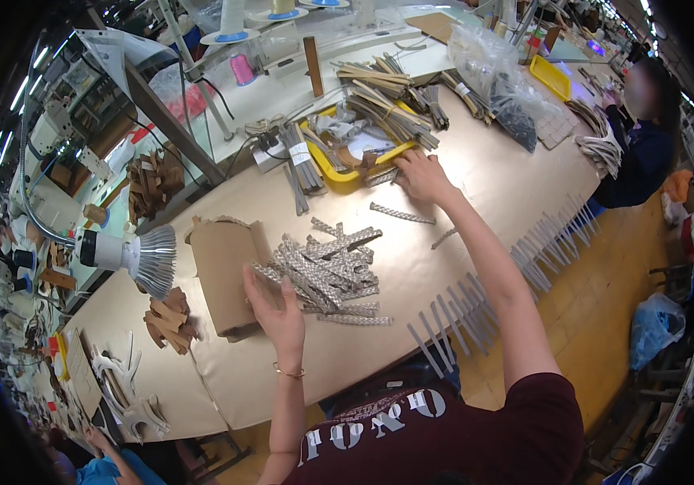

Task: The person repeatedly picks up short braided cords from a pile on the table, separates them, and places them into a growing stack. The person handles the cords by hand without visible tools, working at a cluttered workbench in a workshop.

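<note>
My left hand is open, thumb apart from the fingers, between a brown cardboard piece with a curved top and a loose pile of braided grey-beige strips. Its fingertips come against the pile's left edge. My right hand reaches far forward to the near right corner of a yellow tray, fingers stretched out. Just left of its fingertips are a few braided strips; a firm grip on them does not show. A single braided strip lies apart, nearer to me.
Bundles of thin grey strips lie beside the tray. Narrow strips overhang the near table edge. At left are a lamp and brown scraps. A clear bag lies at the back; another person is at right.
</note>
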`<state>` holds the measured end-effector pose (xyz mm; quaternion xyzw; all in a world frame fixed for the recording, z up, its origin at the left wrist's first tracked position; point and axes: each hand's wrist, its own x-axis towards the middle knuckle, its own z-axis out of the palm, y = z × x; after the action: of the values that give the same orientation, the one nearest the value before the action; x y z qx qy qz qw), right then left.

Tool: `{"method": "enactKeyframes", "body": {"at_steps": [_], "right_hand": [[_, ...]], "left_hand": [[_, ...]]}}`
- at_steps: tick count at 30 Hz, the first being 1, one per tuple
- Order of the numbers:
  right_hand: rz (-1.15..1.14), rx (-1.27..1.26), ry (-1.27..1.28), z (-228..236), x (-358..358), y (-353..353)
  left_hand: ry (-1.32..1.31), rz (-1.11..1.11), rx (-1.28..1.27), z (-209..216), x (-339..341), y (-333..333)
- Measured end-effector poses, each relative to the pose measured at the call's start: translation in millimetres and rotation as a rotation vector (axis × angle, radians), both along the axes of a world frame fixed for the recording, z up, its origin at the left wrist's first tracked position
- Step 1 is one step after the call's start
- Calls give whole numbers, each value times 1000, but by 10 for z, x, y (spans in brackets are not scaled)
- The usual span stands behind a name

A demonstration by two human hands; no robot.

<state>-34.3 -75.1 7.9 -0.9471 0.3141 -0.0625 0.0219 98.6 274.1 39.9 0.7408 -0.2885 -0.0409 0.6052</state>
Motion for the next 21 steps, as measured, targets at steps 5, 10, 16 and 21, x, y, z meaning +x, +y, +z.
{"method": "enactKeyframes", "body": {"at_steps": [5,10,16,21], "right_hand": [[-15,36,123,162,-147,178],[-92,65,26,262,-693,734],[-310,185,-285,401,-1211,834],[-365,171,-324,272,-1040,542]], "left_hand": [[-82,20,114,43,-12,53],[-134,-2,205,129,-144,158],[-97,-100,237,215,-343,246],[-121,-195,213,277,-477,231]]}}
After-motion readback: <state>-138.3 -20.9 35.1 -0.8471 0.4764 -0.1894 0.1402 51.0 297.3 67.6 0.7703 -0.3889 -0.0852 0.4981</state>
